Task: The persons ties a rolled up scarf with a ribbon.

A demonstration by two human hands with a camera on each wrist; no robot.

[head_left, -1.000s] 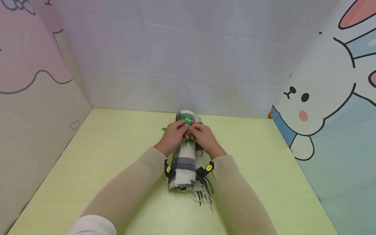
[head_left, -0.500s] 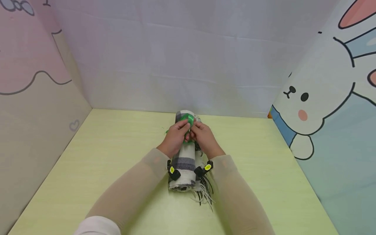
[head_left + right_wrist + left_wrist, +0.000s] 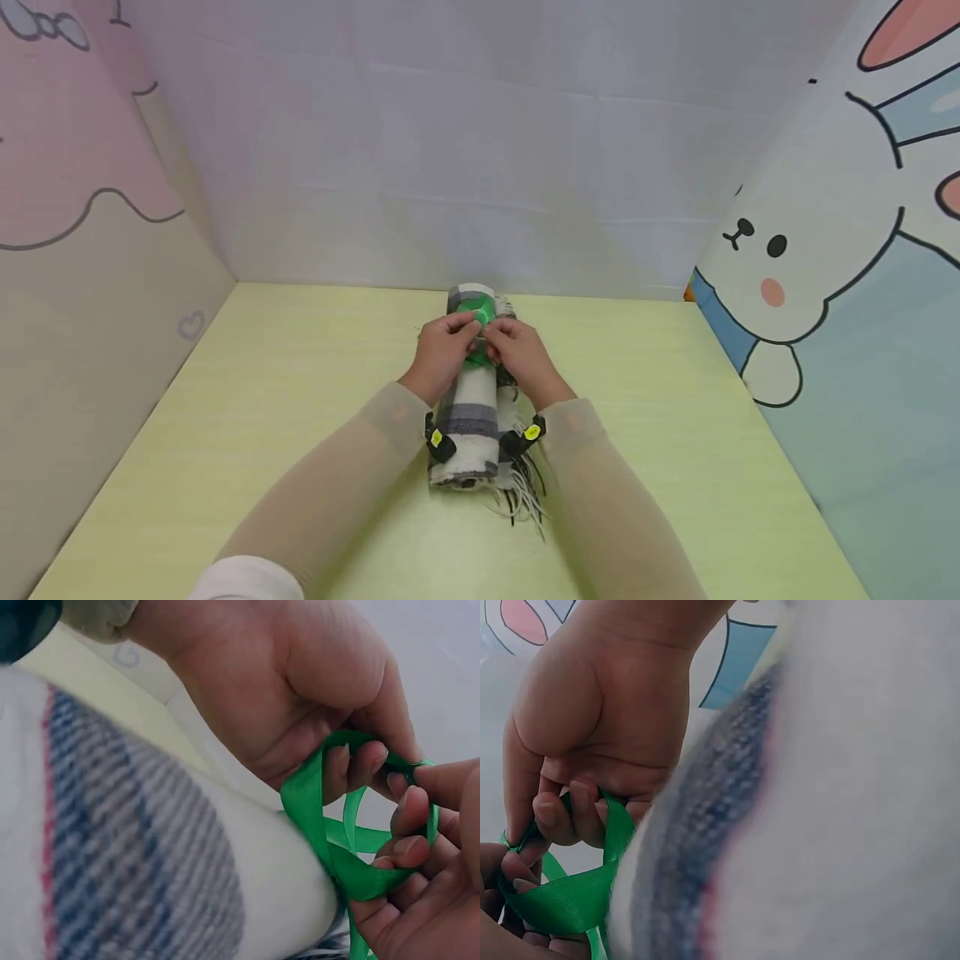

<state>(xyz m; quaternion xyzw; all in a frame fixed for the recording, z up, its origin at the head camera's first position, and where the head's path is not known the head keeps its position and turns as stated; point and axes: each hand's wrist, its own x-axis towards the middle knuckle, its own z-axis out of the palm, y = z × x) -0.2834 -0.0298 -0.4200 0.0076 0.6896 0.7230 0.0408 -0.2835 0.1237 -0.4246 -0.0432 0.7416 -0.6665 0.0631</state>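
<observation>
A rolled plaid scarf [image 3: 474, 385], white with grey-blue bands, lies lengthwise on the pale yellow table [image 3: 315, 375]. Green satin ribbon [image 3: 484, 310] loops at its far part. Over the roll, my left hand [image 3: 438, 354] pinches the ribbon between thumb and fingers. Close against it, my right hand [image 3: 527, 357] pinches ribbon too, their fingertips meeting. Looping ribbon [image 3: 306, 802] passes around curled fingers of both hands in the right wrist view. In the left wrist view, the ribbon [image 3: 570, 900] crosses between the hands beside the blurred scarf [image 3: 705, 795]. The fingers partly hide the crossing point.
Loose fringe [image 3: 525, 492] spreads from the scarf's right side. A plain pale wall [image 3: 465, 150] stands behind the table, with cartoon-printed walls on the left [image 3: 90, 333] and right [image 3: 825, 292]. Black wrist mounts with yellow labels sit at both cuffs.
The upright ribbon loop above my fingers has become smaller and lower. The ribbon end that showed left of my left hand is out of sight. Both hands stay pinching, shifting slightly; the scarf keeps its place.
</observation>
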